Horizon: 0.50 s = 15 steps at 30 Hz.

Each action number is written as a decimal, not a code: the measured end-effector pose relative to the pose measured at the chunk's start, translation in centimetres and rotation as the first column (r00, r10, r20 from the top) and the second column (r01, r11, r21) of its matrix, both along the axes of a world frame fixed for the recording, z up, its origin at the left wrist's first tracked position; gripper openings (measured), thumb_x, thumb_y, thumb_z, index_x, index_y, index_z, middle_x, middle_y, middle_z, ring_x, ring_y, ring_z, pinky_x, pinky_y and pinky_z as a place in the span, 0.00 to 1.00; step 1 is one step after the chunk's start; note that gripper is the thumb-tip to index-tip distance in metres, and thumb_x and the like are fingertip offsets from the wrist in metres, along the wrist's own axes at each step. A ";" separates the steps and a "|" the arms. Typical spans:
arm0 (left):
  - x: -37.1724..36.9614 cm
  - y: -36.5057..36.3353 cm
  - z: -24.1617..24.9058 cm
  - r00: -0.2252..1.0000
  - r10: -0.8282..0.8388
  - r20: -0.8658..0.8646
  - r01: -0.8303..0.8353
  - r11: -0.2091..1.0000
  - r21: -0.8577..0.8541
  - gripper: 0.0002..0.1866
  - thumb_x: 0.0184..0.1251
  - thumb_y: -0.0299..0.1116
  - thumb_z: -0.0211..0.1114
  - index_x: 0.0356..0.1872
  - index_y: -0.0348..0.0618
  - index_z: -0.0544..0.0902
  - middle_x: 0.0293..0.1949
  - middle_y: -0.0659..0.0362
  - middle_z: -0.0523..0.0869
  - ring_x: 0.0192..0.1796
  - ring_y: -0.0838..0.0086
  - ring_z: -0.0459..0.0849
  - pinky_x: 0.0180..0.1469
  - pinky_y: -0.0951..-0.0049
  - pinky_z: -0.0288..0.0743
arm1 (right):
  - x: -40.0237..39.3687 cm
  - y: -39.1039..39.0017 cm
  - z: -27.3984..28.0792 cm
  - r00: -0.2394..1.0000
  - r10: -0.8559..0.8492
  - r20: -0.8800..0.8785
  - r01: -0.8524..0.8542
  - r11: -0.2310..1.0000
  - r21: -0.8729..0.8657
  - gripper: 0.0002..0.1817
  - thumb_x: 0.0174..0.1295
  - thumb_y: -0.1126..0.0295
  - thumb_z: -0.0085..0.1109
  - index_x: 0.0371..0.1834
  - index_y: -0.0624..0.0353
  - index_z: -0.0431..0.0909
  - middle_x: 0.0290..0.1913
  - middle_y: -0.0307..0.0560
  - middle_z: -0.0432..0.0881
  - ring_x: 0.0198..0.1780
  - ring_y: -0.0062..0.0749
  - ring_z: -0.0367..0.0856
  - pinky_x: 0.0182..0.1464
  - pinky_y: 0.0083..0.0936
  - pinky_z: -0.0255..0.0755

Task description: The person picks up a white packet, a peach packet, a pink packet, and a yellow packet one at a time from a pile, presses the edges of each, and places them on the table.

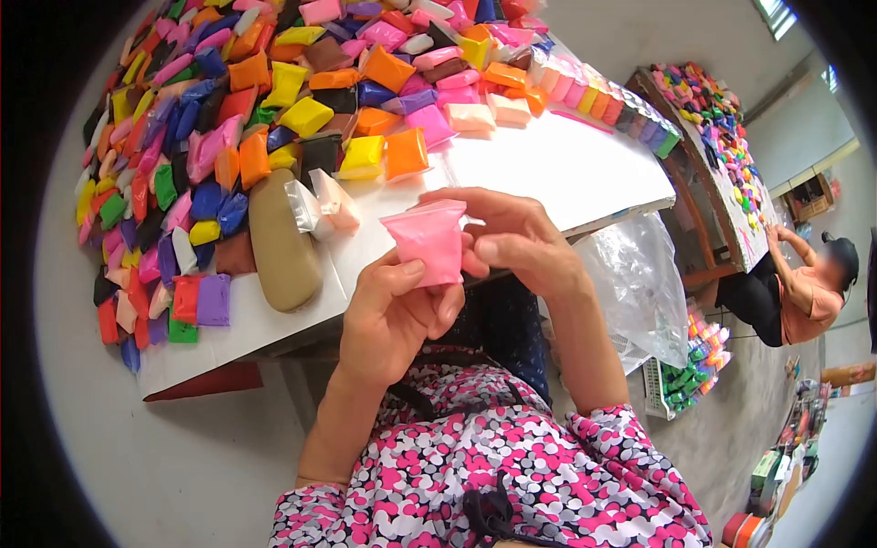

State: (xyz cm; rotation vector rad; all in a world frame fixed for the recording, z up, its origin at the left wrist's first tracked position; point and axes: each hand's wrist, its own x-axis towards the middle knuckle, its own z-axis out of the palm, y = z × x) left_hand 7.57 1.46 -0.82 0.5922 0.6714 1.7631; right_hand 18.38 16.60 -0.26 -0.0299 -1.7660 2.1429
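Observation:
A soft pink packet [427, 242] in clear film is held upright above the table's front edge. My left hand [384, 306] is closed on it, thumb across the lower front and fingers underneath. From the other side, my right hand [525, 242] curls round the packet's right edge. Its index finger passes behind the top, and the thumb lies beside the edge. Part of the right hand's grip is hidden by the packet. Just beyond my left hand, a pale peach packet [335, 201] and a clear wrapper [302, 206] lie beside an olive-brown oblong case [281, 242].
Many coloured packets [301, 114] cover the far and left parts of the white table [585, 169]. A row of small packets [603, 102] lines the back edge. Right of me hang clear plastic bags [630, 283] over a filled basket [660, 388]. Another person [808, 297] sits at a second table.

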 end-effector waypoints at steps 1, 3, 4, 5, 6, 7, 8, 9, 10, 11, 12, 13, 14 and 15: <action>-0.3 0.1 -0.2 0.996 -0.062 0.057 0.060 0.998 0.028 0.25 0.69 0.39 0.52 0.58 0.27 0.71 0.46 0.41 0.83 0.25 0.73 0.78 0.24 0.79 0.70 | 0.1 0.2 -0.1 0.997 0.071 0.016 -0.071 0.997 0.022 0.28 0.61 0.63 0.60 0.64 0.67 0.74 0.40 0.41 0.82 0.33 0.18 0.77 0.38 0.19 0.74; -0.5 0.2 -0.7 0.982 -0.150 0.114 0.148 0.989 0.025 0.26 0.68 0.39 0.52 0.58 0.27 0.71 0.44 0.39 0.82 0.23 0.72 0.77 0.23 0.79 0.71 | 0.2 0.8 0.4 0.979 0.197 0.052 -0.201 0.977 0.075 0.30 0.61 0.63 0.61 0.65 0.66 0.73 0.40 0.41 0.82 0.30 0.18 0.76 0.36 0.18 0.74; -0.5 0.4 -0.8 0.969 -0.202 0.139 0.199 0.979 0.031 0.26 0.68 0.39 0.52 0.59 0.27 0.70 0.43 0.38 0.82 0.21 0.71 0.77 0.22 0.79 0.71 | 0.2 0.7 0.6 0.980 0.193 0.044 -0.195 0.978 0.070 0.31 0.60 0.61 0.63 0.66 0.66 0.72 0.40 0.41 0.82 0.28 0.18 0.76 0.32 0.17 0.73; -0.5 0.6 -0.7 0.961 -0.218 0.167 0.212 0.976 0.054 0.26 0.68 0.39 0.53 0.59 0.27 0.70 0.43 0.38 0.82 0.21 0.71 0.77 0.22 0.79 0.71 | 0.4 0.9 1.2 0.973 0.227 0.032 -0.229 0.971 0.073 0.33 0.59 0.60 0.64 0.67 0.66 0.71 0.44 0.44 0.83 0.31 0.20 0.78 0.33 0.18 0.75; -0.5 0.7 -0.7 0.952 -0.233 0.197 0.223 0.972 0.074 0.26 0.68 0.39 0.53 0.60 0.27 0.70 0.42 0.37 0.82 0.21 0.70 0.77 0.21 0.80 0.72 | 0.4 0.9 1.4 0.975 0.224 0.011 -0.224 0.973 0.055 0.34 0.59 0.60 0.65 0.67 0.66 0.71 0.47 0.45 0.82 0.34 0.21 0.80 0.35 0.19 0.76; -0.4 0.8 -0.7 0.942 -0.245 0.229 0.230 0.969 0.090 0.27 0.68 0.39 0.53 0.60 0.27 0.70 0.41 0.37 0.82 0.20 0.70 0.78 0.21 0.80 0.72 | 0.4 0.9 1.4 0.974 0.225 -0.009 -0.224 0.974 0.033 0.35 0.59 0.60 0.66 0.68 0.66 0.70 0.49 0.46 0.82 0.36 0.23 0.81 0.36 0.19 0.78; -0.4 0.9 -0.4 0.934 -0.254 0.251 0.236 0.967 0.098 0.26 0.69 0.39 0.53 0.59 0.28 0.70 0.40 0.35 0.81 0.20 0.69 0.78 0.21 0.80 0.73 | 0.5 1.0 1.5 0.976 0.217 0.011 -0.217 0.976 0.024 0.35 0.59 0.61 0.66 0.68 0.66 0.70 0.50 0.47 0.82 0.37 0.23 0.82 0.37 0.19 0.78; -0.3 1.0 -0.4 0.939 -0.242 0.246 0.225 0.970 0.097 0.25 0.69 0.40 0.53 0.59 0.28 0.70 0.40 0.36 0.81 0.20 0.69 0.78 0.21 0.80 0.73 | 0.6 1.1 1.5 0.977 0.213 0.030 -0.213 0.977 0.012 0.34 0.59 0.61 0.67 0.68 0.66 0.70 0.51 0.47 0.82 0.38 0.24 0.82 0.38 0.20 0.79; -0.3 1.1 -0.4 0.943 -0.228 0.242 0.211 0.973 0.095 0.25 0.70 0.40 0.53 0.58 0.29 0.70 0.40 0.36 0.81 0.20 0.69 0.78 0.21 0.80 0.73 | 0.5 1.1 1.5 0.976 0.211 0.049 -0.211 0.977 -0.002 0.34 0.59 0.62 0.67 0.68 0.66 0.70 0.52 0.48 0.82 0.39 0.24 0.83 0.39 0.20 0.79; -0.2 1.1 -0.4 0.947 -0.212 0.240 0.195 0.977 0.091 0.24 0.70 0.41 0.53 0.58 0.29 0.70 0.40 0.36 0.81 0.20 0.69 0.78 0.20 0.80 0.73 | 0.5 1.1 1.4 0.977 0.208 0.044 -0.208 0.978 0.002 0.34 0.59 0.63 0.68 0.67 0.66 0.71 0.52 0.48 0.82 0.39 0.24 0.82 0.39 0.20 0.79; -0.2 1.1 -0.4 0.951 -0.208 0.229 0.191 0.977 0.094 0.24 0.72 0.42 0.52 0.58 0.30 0.70 0.39 0.36 0.81 0.21 0.68 0.78 0.20 0.81 0.72 | 0.4 1.0 1.3 0.978 0.205 0.039 -0.206 0.979 0.004 0.33 0.59 0.64 0.68 0.67 0.66 0.71 0.51 0.47 0.82 0.40 0.24 0.82 0.39 0.20 0.79; -0.3 1.1 -0.5 0.954 -0.204 0.219 0.186 0.978 0.098 0.23 0.73 0.43 0.52 0.58 0.31 0.70 0.39 0.37 0.81 0.22 0.68 0.79 0.19 0.81 0.72 | 0.2 1.0 1.2 0.979 0.203 0.034 -0.203 0.979 0.005 0.33 0.59 0.65 0.69 0.67 0.67 0.71 0.51 0.47 0.82 0.40 0.23 0.82 0.38 0.19 0.79; -0.3 1.2 -0.5 0.957 -0.199 0.210 0.182 0.978 0.101 0.23 0.75 0.44 0.51 0.58 0.32 0.70 0.38 0.38 0.81 0.23 0.68 0.80 0.19 0.81 0.72 | 0.1 1.2 1.3 0.978 0.201 0.057 -0.201 0.980 -0.002 0.33 0.59 0.65 0.69 0.67 0.66 0.72 0.51 0.46 0.82 0.40 0.23 0.82 0.39 0.20 0.79; -0.4 1.2 -0.5 0.960 -0.194 0.201 0.176 0.979 0.103 0.23 0.76 0.45 0.50 0.58 0.34 0.70 0.38 0.38 0.81 0.24 0.67 0.80 0.18 0.81 0.71 | -0.1 1.3 1.4 0.976 0.200 0.081 -0.200 0.980 -0.009 0.33 0.59 0.65 0.69 0.67 0.65 0.72 0.50 0.46 0.83 0.40 0.23 0.82 0.40 0.20 0.79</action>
